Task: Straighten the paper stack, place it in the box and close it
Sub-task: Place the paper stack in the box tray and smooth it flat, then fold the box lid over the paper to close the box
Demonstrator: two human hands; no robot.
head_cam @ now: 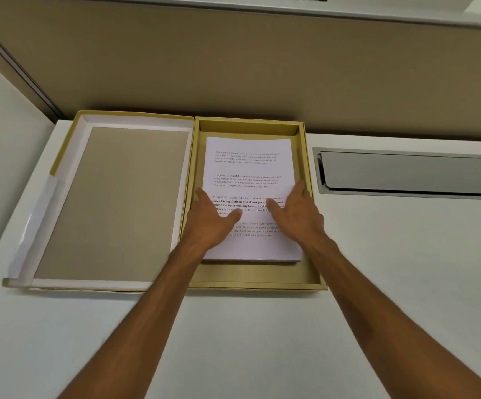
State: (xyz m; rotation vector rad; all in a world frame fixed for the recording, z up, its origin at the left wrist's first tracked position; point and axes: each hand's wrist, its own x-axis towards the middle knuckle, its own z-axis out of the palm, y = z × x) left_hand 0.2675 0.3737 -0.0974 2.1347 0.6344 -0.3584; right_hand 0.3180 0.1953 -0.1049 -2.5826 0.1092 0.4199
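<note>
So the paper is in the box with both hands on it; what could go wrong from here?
The paper stack lies slightly skewed in the box with spare room around it, so it could shift as the left hand and right hand lift away. The lid lies open flat at the left; swinging it over might catch a loose top sheet.

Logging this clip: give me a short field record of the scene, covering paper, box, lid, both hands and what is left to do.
paper stack: lying flat inside the box, printed side up
box: open, on the white desk
lid: folded open flat to the left of the tray
left hand: open, palm down on the stack's left side
right hand: open, palm down on the stack's right side
remaining: close the lid
</note>
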